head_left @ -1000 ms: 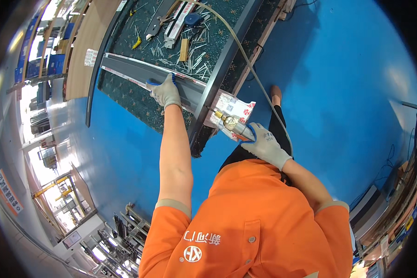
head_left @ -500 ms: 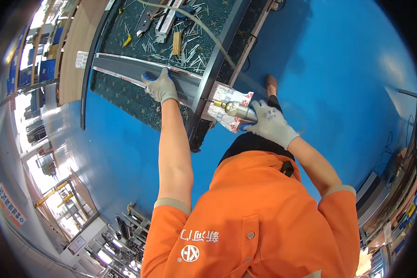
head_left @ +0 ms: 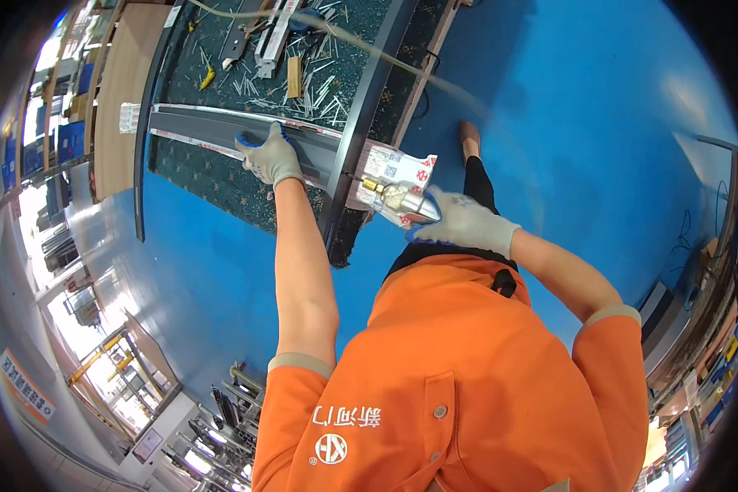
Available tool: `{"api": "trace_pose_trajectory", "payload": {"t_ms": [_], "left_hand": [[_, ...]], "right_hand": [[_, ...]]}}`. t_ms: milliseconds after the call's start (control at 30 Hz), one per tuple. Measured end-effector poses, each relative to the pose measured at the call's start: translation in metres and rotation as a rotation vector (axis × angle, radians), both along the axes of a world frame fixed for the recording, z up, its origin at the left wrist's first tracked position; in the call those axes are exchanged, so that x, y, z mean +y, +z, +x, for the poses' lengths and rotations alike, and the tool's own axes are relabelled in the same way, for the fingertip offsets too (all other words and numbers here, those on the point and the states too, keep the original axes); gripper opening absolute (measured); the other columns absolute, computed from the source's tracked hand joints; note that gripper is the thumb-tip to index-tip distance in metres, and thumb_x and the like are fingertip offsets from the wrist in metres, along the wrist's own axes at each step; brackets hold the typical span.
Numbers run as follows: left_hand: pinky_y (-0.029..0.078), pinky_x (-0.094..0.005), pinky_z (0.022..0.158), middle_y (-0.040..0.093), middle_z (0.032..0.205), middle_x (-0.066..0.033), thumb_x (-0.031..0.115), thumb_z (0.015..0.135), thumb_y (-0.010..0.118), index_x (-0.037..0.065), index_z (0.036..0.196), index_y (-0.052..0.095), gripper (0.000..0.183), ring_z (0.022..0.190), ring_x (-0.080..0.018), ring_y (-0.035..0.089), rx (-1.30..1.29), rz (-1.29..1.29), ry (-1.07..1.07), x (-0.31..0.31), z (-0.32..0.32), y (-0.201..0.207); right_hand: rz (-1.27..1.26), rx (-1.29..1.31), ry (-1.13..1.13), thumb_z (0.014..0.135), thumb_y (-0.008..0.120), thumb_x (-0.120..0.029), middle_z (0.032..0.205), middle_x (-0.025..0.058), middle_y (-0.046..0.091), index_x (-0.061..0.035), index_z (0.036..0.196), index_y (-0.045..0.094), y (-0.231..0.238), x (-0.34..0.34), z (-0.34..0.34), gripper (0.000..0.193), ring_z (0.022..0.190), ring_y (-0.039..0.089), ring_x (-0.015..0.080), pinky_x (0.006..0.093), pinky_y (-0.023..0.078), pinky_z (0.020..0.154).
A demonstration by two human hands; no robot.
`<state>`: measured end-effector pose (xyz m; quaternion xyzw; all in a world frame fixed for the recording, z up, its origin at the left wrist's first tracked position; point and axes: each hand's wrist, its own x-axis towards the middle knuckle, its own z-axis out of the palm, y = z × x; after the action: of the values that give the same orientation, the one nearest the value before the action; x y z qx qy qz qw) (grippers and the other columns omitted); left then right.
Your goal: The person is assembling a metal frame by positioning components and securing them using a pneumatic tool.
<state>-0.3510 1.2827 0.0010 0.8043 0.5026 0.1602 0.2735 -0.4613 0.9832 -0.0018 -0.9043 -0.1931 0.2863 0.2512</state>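
Note:
My right hand point(head_left: 459, 221), in a pale glove with blue on the palm side, is closed around a silver air drill point(head_left: 400, 199) with a brass-coloured chuck. Its bit points left at the side of a dark frame bar point(head_left: 359, 123). Against that bar lies a long dark grey profile point(head_left: 197, 123) edged with printed protective film. My gloved left hand point(head_left: 272, 157) holds the profile near the bar, thumb and fingers bent over it. White printed film point(head_left: 414, 168) sticks out past the bar, partly beneath the drill.
The dark green worktop point(head_left: 180, 86) carries scattered rivets point(head_left: 324, 94), a wooden block point(head_left: 294, 77), a yellow-handled tool point(head_left: 208, 78) and a light metal profile point(head_left: 275, 41). A pale hose point(head_left: 336, 31) crosses above it. Blue floor point(head_left: 582, 107) spreads right of the bench.
The drill has tilted, its rear end swinging lower, and my right hand has turned with it. My left hand keeps its hold on the profile. The whole view has shifted slightly.

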Motion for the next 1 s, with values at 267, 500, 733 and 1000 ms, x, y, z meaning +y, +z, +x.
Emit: {"api": "trace_pose_trajectory", "payload": {"t_ms": [267, 500, 733, 1000], "left_hand": [[0.048, -0.0465, 0.098, 0.051, 0.132, -0.0262, 0.035, 0.083, 0.076, 0.008, 0.15, 0.037, 0.081, 0.111, -0.0412, 0.061, 0.023, -0.022, -0.047, 0.012, -0.004, -0.006], [0.048, -0.0454, 0.101, 0.059, 0.129, -0.0239, 0.031, 0.082, 0.078, 0.005, 0.141, 0.048, 0.071, 0.115, -0.039, 0.059, -0.02, -0.024, -0.005, 0.0, -0.001, 0.001], [0.048, -0.046, 0.101, 0.058, 0.13, -0.0244, 0.032, 0.083, 0.077, 0.005, 0.141, 0.047, 0.071, 0.115, -0.0391, 0.059, -0.006, -0.01, -0.005, 0.002, -0.001, 0.0], [0.049, -0.0466, 0.097, 0.053, 0.13, -0.026, 0.033, 0.084, 0.076, 0.007, 0.147, 0.04, 0.078, 0.11, -0.0405, 0.062, 0.024, -0.014, -0.035, 0.007, 0.001, 0.0]], "right_hand": [[0.223, 0.631, -0.115, 0.086, 0.073, -0.047, 0.095, 0.0112, 0.069, -0.0008, 0.117, 0.061, 0.02, 0.003, 0.016, 0.057, 0.079, 0.063, 0.0215, 0.0307, 0.046, 0.07], [0.209, 0.645, -0.119, 0.087, 0.072, -0.047, 0.099, 0.0146, 0.07, -0.0004, 0.115, 0.06, 0.015, 0.003, 0.011, 0.055, 0.084, 0.065, 0.025, 0.034, 0.047, 0.075], [0.107, 0.506, 0.008, 0.089, 0.067, -0.058, 0.124, 0.0276, 0.065, 0.006, 0.135, 0.051, 0.021, 0.002, 0.016, 0.08, 0.108, 0.066, 0.038, 0.0401, 0.051, 0.089], [0.07, 0.445, 0.036, 0.092, 0.065, -0.054, 0.124, 0.0286, 0.064, 0.0077, 0.138, 0.047, 0.024, 0.003, 0.014, 0.079, 0.109, 0.066, 0.0373, 0.039, 0.052, 0.088]]}}
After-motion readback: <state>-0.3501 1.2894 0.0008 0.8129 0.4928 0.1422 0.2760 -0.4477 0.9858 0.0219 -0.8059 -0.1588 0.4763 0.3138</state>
